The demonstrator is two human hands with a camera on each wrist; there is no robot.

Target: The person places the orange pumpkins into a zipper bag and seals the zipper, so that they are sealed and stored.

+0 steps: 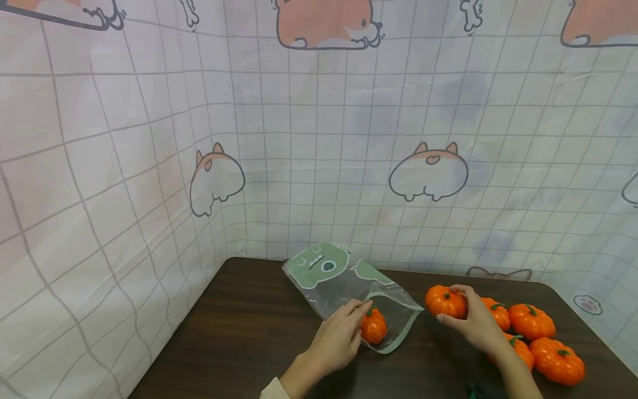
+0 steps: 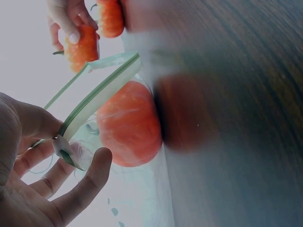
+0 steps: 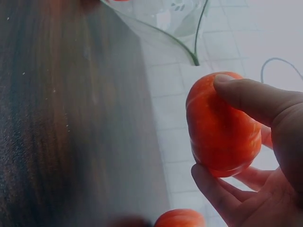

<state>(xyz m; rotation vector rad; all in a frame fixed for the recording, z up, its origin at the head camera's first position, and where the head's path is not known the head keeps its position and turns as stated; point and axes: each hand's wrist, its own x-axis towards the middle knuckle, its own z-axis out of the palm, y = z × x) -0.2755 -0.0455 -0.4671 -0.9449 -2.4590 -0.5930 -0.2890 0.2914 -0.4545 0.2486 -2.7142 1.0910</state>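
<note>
Glossy orange pumpkin sits just right of the zip bag's gaping mouth.
So the right hand has it, thumb one side, fingers round the other, while the bag lies slantwise from the desk's far edge, mouth end toward the near right corner. Left hand pinches the zip rim; only the left wrist view really shows that, lower finger spread clear. One bagged pumpkin, four loose pumpkins by the right edge.
</note>
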